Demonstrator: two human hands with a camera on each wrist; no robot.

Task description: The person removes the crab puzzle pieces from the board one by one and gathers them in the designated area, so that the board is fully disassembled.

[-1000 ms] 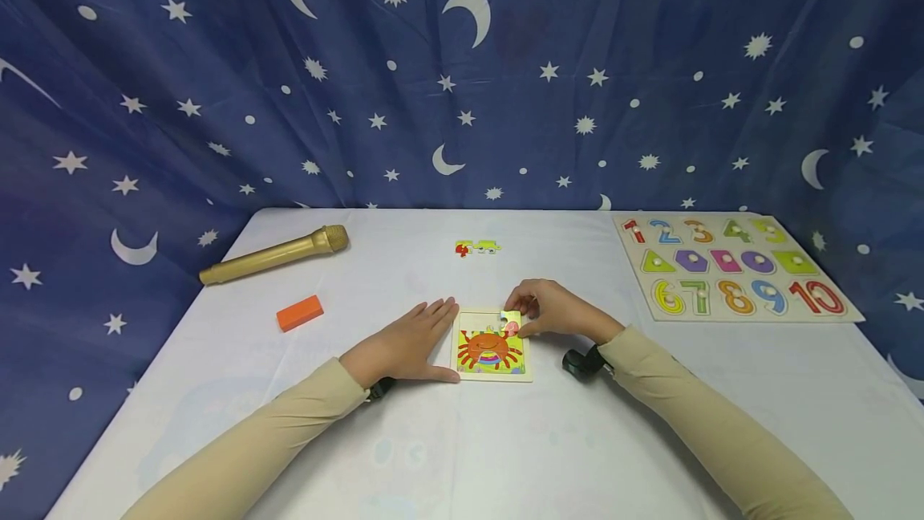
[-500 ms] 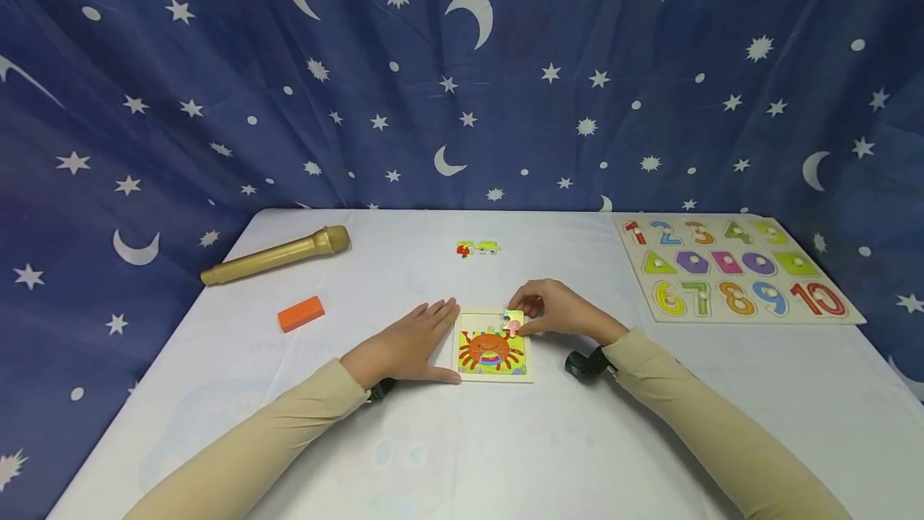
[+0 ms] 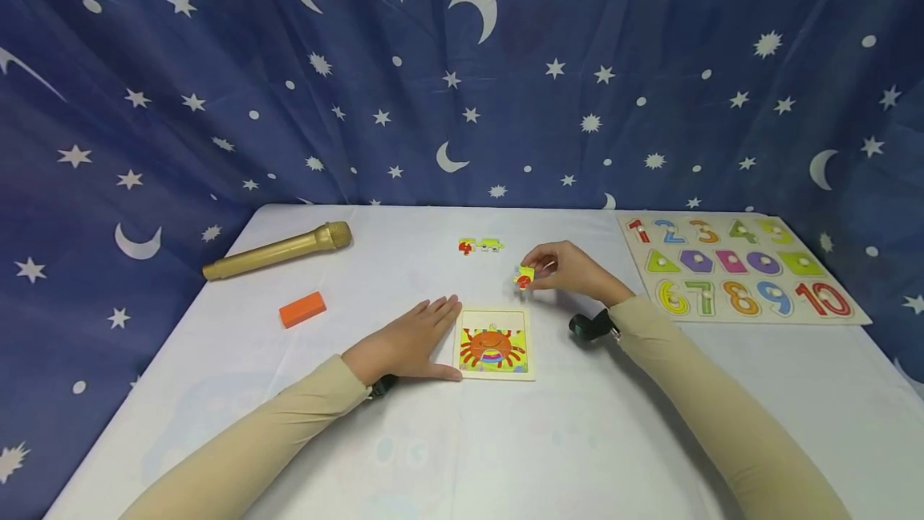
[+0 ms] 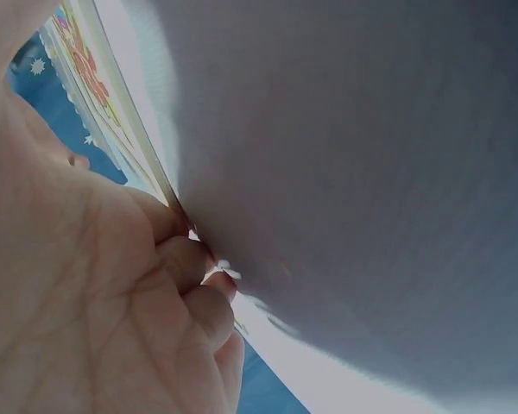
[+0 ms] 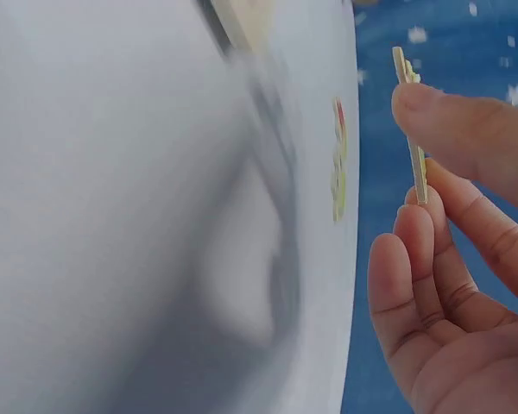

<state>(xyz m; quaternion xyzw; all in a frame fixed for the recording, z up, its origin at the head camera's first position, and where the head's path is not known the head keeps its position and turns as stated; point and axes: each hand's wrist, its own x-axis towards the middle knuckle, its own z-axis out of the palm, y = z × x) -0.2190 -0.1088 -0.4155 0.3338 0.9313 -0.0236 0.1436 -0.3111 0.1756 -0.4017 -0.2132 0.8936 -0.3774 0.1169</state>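
Observation:
A crab puzzle board [image 3: 494, 347] in a pale wooden frame lies flat at the middle of the table, its top row bare. My left hand [image 3: 410, 343] rests along its left edge, fingers straight and thumb near the lower left corner. Beyond the board's upper right corner, my right hand [image 3: 566, 270] pinches a small yellow and red puzzle piece [image 3: 524, 277] between thumb and fingers. The right wrist view shows that puzzle piece [image 5: 412, 129] edge-on, lifted off the table. Farther back lie more yellow puzzle pieces [image 3: 491, 245], one of them with red on it.
A gold microphone [image 3: 277, 253] lies at the back left, with an orange block [image 3: 302, 310] in front of it. To the right is a wooden number and shape board [image 3: 736, 267]. A dark blue star-patterned curtain [image 3: 462, 79] hangs behind the table.
My right hand has lifted the puzzle piece from the board's upper right corner and carried it up and away toward the back. My left hand has stayed at the board's edge.

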